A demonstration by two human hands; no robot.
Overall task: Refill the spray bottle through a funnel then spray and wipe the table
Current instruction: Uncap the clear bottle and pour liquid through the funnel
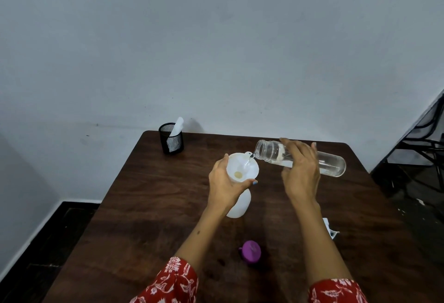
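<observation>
Spray bottle, white and without its head, stands upright near the middle of the dark wooden surface, with a white funnel seated in its neck. Her left hand is wrapped round the funnel's rim and the bottle's shoulder, thumb hooked over the near edge, the grip clamped on both to steady them. Her right hand holds a clear water bottle tipped nearly level, fingers curled over its middle, its open mouth just above the funnel's far edge. A thin stream of water runs from that mouth into the funnel. Some water lies along the lower side of the clear bottle. A purple cap sits on the surface nearer to her, between her forearms. At the far left corner stands a black mesh cup with something white sticking out of it. A white object shows partly behind her right forearm; I cannot tell what it is. Her sleeves are red with a white floral print.
</observation>
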